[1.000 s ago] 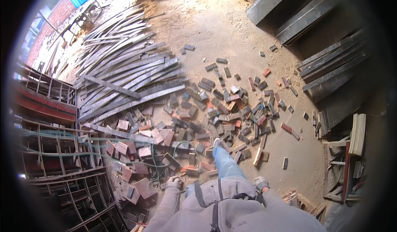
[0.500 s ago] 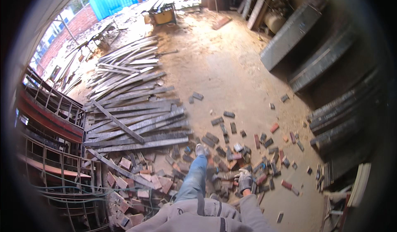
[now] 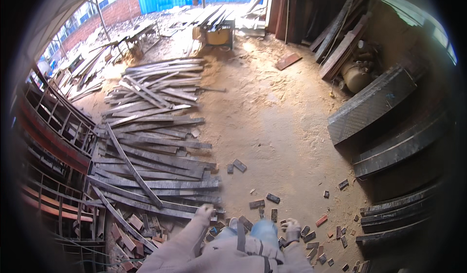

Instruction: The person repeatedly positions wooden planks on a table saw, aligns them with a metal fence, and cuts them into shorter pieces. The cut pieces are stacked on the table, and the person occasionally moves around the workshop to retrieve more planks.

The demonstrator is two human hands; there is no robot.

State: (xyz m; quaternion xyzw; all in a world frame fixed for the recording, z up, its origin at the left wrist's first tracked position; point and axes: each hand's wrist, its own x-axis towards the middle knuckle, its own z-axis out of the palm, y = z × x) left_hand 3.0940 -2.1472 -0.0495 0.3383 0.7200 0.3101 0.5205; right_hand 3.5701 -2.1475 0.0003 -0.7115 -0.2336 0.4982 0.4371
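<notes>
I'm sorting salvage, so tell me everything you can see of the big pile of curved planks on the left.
The pile of curved planks lies on sandy ground, left of centre. Long, thin, grey strips, seemingly weathered wood, are stacked loosely, mostly crosswise, with one strip slanting diagonally on top. Metal racks border its left side; small wood blocks lie at its near end. The left hand is at its near edge.
</notes>
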